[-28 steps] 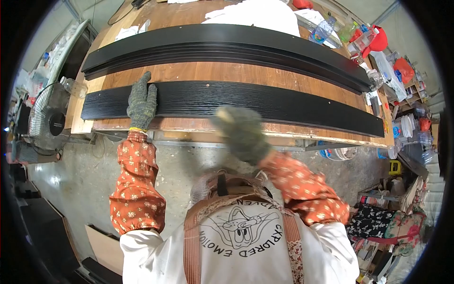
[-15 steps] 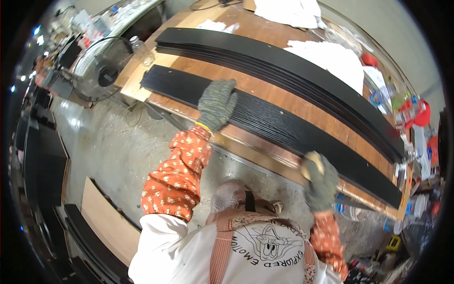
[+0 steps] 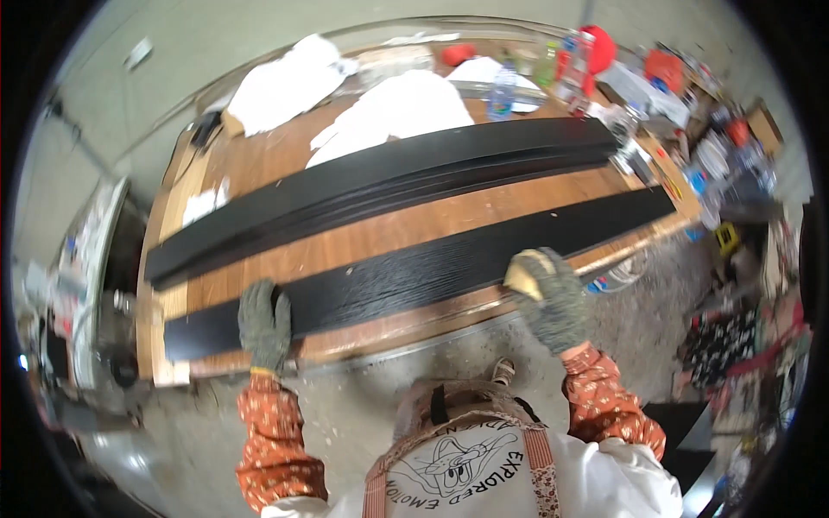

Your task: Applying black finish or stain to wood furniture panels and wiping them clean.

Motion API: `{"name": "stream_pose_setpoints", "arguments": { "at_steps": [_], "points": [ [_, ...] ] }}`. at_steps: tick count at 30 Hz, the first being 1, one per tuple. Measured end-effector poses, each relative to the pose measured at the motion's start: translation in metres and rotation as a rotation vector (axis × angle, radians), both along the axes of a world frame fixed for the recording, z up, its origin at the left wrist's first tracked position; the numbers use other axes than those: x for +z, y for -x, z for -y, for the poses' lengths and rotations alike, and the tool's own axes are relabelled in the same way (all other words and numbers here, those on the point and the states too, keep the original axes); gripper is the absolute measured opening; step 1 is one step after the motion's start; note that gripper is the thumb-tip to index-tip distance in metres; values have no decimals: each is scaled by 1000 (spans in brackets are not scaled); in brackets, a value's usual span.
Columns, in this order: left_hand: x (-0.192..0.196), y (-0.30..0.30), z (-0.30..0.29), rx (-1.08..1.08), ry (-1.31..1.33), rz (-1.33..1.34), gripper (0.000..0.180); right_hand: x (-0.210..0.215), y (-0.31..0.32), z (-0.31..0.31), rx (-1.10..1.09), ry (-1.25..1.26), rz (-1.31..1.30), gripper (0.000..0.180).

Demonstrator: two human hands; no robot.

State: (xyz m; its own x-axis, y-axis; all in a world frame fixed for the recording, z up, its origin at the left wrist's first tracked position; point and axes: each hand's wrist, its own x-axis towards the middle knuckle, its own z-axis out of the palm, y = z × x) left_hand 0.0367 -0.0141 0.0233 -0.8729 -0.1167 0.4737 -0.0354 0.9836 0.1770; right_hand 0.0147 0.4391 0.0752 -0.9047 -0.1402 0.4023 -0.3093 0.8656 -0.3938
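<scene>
Black board [image 3: 449, 263] lies long across the wooden worktop [image 3: 389, 229], near its front edge. My left hand [image 3: 265, 325] presses flat on it, fingers spread. My right hand [image 3: 553, 293] curls around a small tan block [image 3: 522, 274] beside its edge.

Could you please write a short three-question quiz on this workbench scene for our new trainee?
1. True or false: the left hand lies flat on the nearer black panel.
2. What does the right hand hold: A) a tan sanding block, B) a hammer, C) a bottle?
3. How many long black panels lie on the wooden table?
Key: 1 true; 2 A; 3 two, the nearer one and the farther black panel.
</scene>
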Motion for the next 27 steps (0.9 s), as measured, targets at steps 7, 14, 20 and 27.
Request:
{"name": "stream_pose_setpoints", "arguments": {
  "at_steps": [7,14,20,27],
  "points": [
    [-23,-9,-29,-25,-100,49,39,-5,4,-92,-30,-115,-33,50],
    [-44,23,7,59,-75,-56,34,-8,54,-254,-436,-131,-49,58],
    [-39,38,-75,201,99,-102,32,5,156,-355,-422,-177,-224,61],
    [50,84,-206,-200,135,281,45,34,300,-355,-423,-285,-52,75]
  ]
}}
